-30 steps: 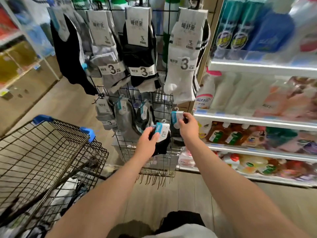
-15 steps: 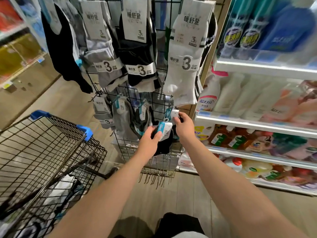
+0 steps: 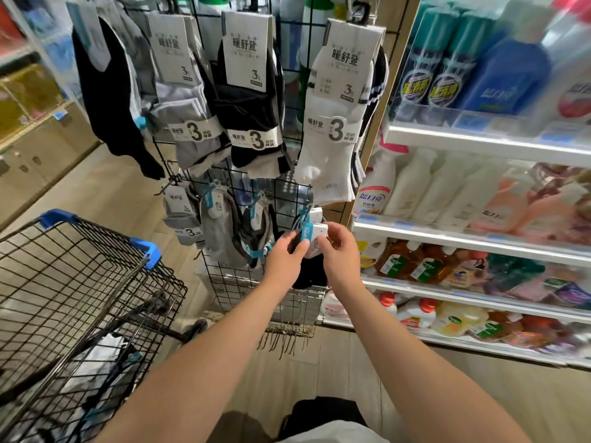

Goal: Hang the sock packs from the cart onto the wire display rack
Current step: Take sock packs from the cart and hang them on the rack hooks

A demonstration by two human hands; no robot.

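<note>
Black sock pack [image 3: 317,232] at lower right of wire display rack [image 3: 233,290], card pinched by left hand [image 3: 284,262] and right hand [image 3: 339,255], cart [image 3: 80,276] at left holding more sock packs [image 3: 105,354]

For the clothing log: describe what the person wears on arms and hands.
Nothing worn shows. No sleeve is in view on either arm, and the left hand and right hand carry no glove, ring, watch or wristband.

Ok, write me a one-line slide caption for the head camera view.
Left hand and right hand pinch a black sock pack at the lower row of the wire display rack, cart alongside.
</note>
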